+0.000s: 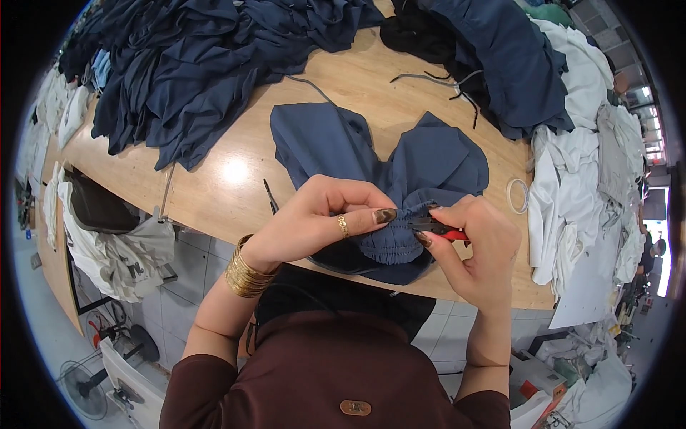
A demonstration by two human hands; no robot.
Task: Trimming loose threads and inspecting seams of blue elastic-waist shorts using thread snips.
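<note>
Head view shows our left hand (321, 218) pinching the blue garment's (379, 154) gathered waistband (391, 236) taut on the worktop (229, 179) so the red-handled snips (441, 229) gripped in our right hand (475, 247) can reach it.

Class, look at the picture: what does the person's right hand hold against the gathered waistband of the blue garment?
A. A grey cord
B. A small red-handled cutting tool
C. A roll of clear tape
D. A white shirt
B: the right hand grips a small red-handled cutting tool at the gathered waistband of the blue garment, which the left hand pinches.
</note>
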